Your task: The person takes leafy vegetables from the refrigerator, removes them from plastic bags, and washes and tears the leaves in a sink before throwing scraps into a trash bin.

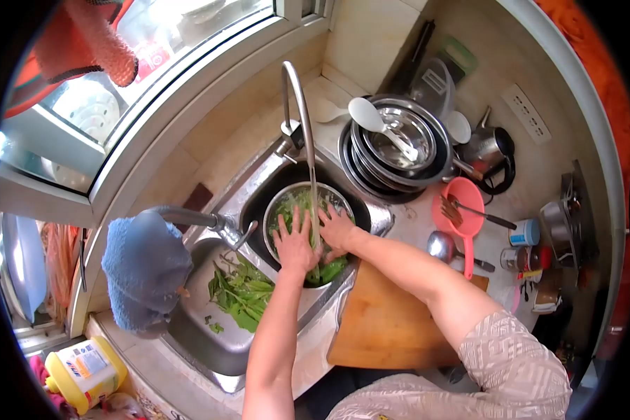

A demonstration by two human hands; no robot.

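Observation:
A round metal bowl (268, 236) stands in the right basin of the sink, with green leafy vegetables (288, 206) and water in it. Over the bowl is my left hand (295, 246), its fingers spread and resting on the leaves. My right hand (337, 229) reaches in from the right, fingers apart and pointing down at the greens. Between the hands, a stream of water falls from the tall curved faucet (302, 105). More loose green leaves (241, 294) lie in the left basin (196, 318). Parts of the greens are hidden under my hands.
A wooden cutting board (381, 322) lies right of the sink. Behind it are a pink strainer (469, 203), a ladle (442, 246) and stacked metal bowls (427, 175). A second faucet draped with a blue cloth (143, 266) overhangs the left basin. A yellow jug (87, 374) stands lower left.

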